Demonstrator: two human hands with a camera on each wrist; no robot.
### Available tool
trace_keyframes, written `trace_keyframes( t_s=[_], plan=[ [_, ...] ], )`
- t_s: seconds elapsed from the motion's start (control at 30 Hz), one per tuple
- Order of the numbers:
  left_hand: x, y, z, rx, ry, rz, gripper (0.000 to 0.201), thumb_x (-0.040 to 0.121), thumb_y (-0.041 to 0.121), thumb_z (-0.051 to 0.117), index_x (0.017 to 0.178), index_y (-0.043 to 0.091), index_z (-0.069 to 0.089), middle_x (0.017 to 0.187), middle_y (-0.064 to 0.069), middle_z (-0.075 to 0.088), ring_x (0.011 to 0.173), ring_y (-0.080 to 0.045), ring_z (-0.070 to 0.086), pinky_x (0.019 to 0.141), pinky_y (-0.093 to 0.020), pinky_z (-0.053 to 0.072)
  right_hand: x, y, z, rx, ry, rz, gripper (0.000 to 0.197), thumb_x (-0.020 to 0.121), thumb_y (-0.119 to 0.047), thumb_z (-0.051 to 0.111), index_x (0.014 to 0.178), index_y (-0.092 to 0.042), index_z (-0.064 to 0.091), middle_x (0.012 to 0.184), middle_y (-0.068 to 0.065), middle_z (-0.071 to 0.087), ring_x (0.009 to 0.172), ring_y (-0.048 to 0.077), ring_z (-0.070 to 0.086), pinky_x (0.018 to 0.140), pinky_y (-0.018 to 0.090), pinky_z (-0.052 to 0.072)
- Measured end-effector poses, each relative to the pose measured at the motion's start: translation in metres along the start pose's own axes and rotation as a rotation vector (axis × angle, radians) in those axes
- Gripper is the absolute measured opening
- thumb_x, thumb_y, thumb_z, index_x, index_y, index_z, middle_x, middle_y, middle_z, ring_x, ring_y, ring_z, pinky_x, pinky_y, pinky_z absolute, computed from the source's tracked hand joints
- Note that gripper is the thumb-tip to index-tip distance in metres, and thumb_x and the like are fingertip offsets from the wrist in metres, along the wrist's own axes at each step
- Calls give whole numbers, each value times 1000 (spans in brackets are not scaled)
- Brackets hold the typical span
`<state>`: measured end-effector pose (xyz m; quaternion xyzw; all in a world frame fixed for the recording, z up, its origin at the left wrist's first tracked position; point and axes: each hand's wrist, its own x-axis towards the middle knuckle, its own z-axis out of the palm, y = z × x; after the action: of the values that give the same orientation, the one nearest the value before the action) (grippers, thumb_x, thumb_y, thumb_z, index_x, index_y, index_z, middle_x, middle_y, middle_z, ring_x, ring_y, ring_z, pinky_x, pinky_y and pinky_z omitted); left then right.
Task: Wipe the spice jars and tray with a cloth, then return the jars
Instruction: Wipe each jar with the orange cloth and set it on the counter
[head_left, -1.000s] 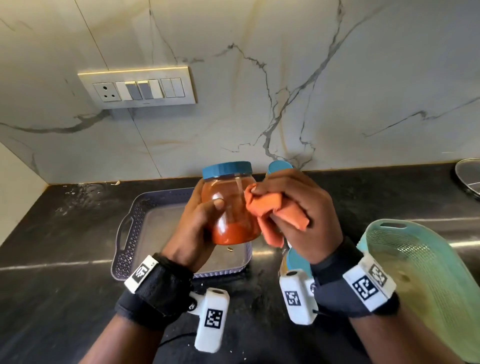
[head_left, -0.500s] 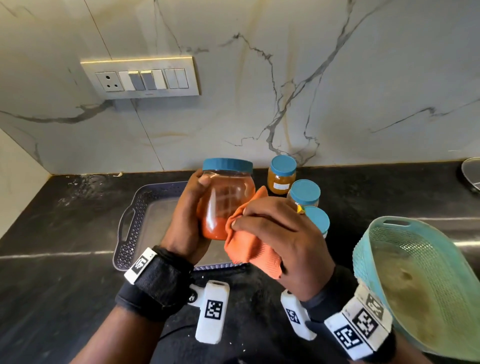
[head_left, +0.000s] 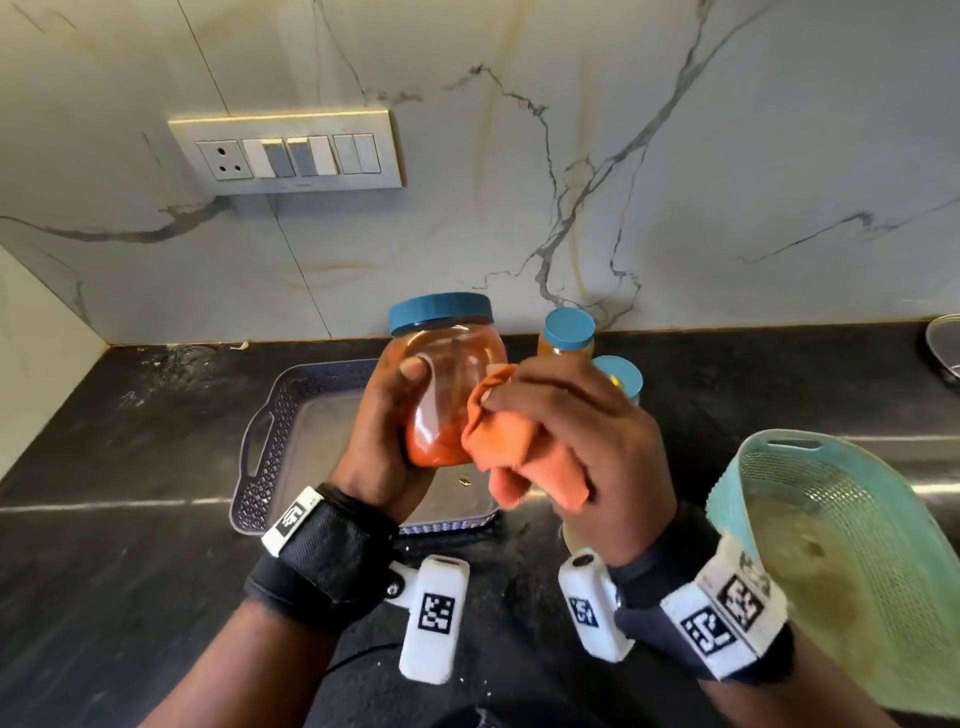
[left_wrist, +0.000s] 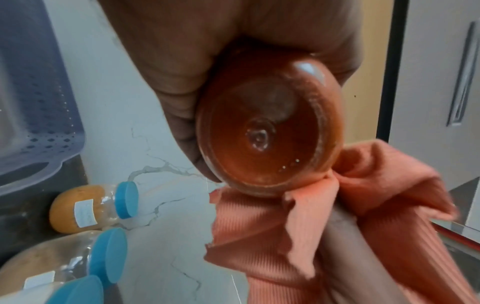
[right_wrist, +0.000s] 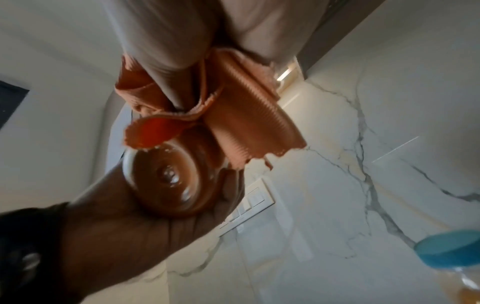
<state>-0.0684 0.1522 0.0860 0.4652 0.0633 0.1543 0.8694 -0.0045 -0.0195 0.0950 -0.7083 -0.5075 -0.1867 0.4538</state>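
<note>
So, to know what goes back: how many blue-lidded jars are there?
4. The red jar is in the left hand; three stand on the counter right of the tray: yellow jar, middle jar, nearest jar. Others may be hidden.

tray (head_left: 270, 441) bed open below hands; jars (head_left: 569, 332) crowd right; basket (head_left: 831, 519) blocks far right.

The black stone countertop (head_left: 130, 441) carries a grey perforated tray (head_left: 270, 441), blue-lidded spice jars (head_left: 569, 338) near its back edge, and a teal basket (head_left: 857, 545) at right.
</note>
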Motion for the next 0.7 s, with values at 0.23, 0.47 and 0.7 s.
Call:
trace_keyframes(
  t_s=[0.23,0.47,0.7],
  plan=[
    [0,-1,-6,147,17,6,74,81,33,59,144,0,40,139,-34,51,122,-41,56,103,-53,45,-15,5,5,-144,-110,-122,47,78,-27,86,120,-15,70,122,3,62,112,23,64,81,40,57],
    [-1,-4,0,220,31,4,100,64,50,90,142,9,43,129,-13,65,117,-32,64,92,-50,55,22,25,-7,-78,-8,-9,32,77,-16,78,108,-8,74,107,9,67,97,22,66,83,28,55],
    [6,-8,0,47,74,84,91,73,28,79,150,19,31,136,-23,58,117,-40,62,90,-55,54,7,14,-5,-5,-9,-11,25,80,-13,76,105,-7,74,107,9,67,95,21,66,81,27,54]
  ],
)
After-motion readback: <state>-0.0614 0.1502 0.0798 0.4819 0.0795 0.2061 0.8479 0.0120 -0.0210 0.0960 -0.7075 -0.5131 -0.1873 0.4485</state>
